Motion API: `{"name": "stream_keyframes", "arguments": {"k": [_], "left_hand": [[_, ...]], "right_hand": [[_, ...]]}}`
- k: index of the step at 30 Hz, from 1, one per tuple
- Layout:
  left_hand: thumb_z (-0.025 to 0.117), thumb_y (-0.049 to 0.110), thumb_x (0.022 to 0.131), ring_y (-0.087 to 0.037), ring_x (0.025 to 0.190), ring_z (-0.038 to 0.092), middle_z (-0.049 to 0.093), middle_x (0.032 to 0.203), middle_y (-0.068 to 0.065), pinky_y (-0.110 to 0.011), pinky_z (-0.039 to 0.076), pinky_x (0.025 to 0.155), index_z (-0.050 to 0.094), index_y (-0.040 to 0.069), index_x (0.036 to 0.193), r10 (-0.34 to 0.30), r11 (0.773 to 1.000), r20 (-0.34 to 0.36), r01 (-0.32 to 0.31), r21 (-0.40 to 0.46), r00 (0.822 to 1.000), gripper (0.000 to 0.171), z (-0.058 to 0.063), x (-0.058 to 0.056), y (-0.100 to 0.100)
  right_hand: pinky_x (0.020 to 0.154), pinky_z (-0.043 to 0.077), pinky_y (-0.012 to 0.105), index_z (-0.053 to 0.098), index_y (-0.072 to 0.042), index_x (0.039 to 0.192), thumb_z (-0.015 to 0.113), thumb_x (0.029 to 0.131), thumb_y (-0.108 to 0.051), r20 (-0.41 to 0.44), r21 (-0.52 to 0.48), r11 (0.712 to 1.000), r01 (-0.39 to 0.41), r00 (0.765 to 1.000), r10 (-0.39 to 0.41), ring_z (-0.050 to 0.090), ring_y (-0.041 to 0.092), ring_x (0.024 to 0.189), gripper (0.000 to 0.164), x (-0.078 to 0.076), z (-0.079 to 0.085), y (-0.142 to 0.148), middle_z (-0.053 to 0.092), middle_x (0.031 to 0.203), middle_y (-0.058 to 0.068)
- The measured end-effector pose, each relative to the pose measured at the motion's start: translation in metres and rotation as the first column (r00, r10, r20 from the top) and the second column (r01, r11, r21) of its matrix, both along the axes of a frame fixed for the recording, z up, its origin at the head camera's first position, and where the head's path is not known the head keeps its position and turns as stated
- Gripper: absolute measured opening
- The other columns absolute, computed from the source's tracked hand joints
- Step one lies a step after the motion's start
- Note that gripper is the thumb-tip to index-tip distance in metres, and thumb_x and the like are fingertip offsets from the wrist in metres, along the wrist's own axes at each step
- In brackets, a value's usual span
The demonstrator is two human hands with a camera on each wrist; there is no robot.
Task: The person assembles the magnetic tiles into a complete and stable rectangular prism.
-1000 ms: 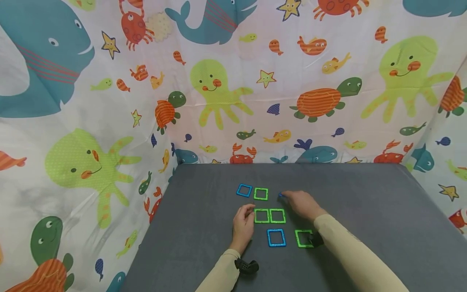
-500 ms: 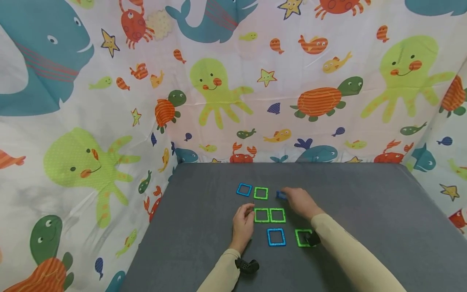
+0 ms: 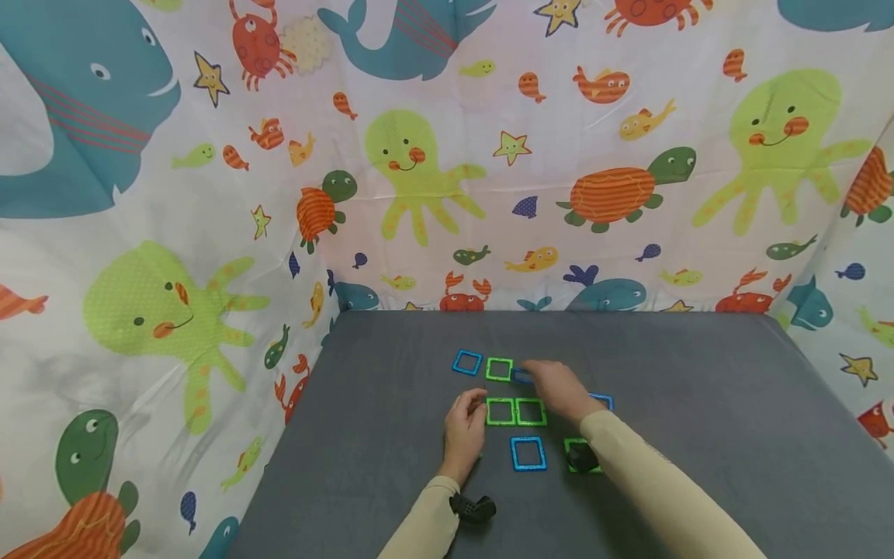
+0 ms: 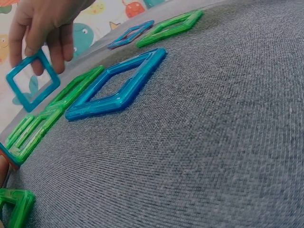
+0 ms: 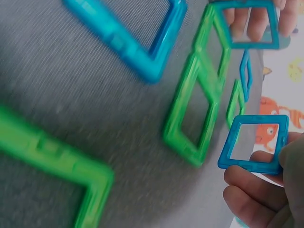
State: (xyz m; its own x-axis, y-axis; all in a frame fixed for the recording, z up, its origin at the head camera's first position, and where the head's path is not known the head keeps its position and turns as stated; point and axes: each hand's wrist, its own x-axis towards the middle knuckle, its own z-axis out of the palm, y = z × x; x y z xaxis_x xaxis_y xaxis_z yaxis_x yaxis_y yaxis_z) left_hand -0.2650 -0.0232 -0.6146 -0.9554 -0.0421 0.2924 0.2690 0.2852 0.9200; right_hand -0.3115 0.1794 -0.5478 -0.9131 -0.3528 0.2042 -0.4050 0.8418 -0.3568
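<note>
My right hand [image 3: 559, 388] pinches a blue square magnetic tile [image 5: 263, 118], held tilted up behind the joined green tiles, near the right side of the back green tile [image 3: 499, 359]. Fingers of my left hand [image 3: 463, 435] grip another blue square magnetic tile [image 5: 254, 46], standing upright at the left edge of the green pair; the head view shows it only as a thin edge. Those two green square tiles [image 3: 516, 411] lie flat, side by side. A blue tile [image 3: 467, 353] lies at the back, left of the back green tile.
A blue tile [image 3: 528, 468] lies nearer me on the grey cloth-covered table [image 3: 698, 404]. A green tile [image 3: 595, 471] is partly covered by the right wrist camera [image 3: 580, 456]. One more blue tile [image 3: 602, 397] shows behind the right forearm. A sea-animal curtain [image 3: 545, 78] surrounds the table.
My right hand has moved left with its blue tile, toward the back green tile. Another blue tile has come into view behind the forearm. The left hand has stayed in place.
</note>
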Motion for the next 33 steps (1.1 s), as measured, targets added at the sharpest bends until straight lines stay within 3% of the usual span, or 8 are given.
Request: {"name": "stream_keyframes", "arguments": {"k": [11,25,33], "left_hand": [[0.056,0.008,0.101,-0.027,0.114,0.068,0.069,0.120,-0.010,-0.041,0.057,0.098,0.069,0.004,0.123,-0.016,1.000,-0.004,0.016,-0.011,1.000,0.026,0.002,0.001,0.000],[0.057,0.009,0.101,-0.025,0.110,0.068,0.069,0.119,-0.010,-0.036,0.058,0.094,0.069,0.006,0.122,-0.022,1.000,-0.021,0.022,-0.015,1.000,0.025,-0.002,-0.002,-0.002],[0.057,0.009,0.100,-0.026,0.109,0.069,0.069,0.117,-0.012,-0.036,0.058,0.093,0.069,0.005,0.122,-0.023,1.000,-0.029,0.023,-0.009,0.999,0.025,0.001,-0.001,-0.004]], "right_hand": [[0.092,0.058,0.047,0.067,-0.003,0.129,0.052,0.103,0.000,0.046,-0.023,0.998,-0.052,0.998,0.053,0.072,0.032,0.108,0.030,0.002,0.003,-0.022,0.074,0.119,0.016],[0.092,0.058,0.048,0.066,0.001,0.127,0.046,0.105,-0.002,0.061,-0.015,0.994,-0.108,0.992,0.109,0.071,0.034,0.107,0.030,0.002,0.002,-0.037,0.072,0.120,0.019],[0.091,0.058,0.047,0.067,0.001,0.127,0.050,0.103,0.001,0.082,-0.042,0.992,-0.115,0.990,0.118,0.072,0.034,0.106,0.029,0.004,0.000,-0.040,0.072,0.122,0.019]]}}
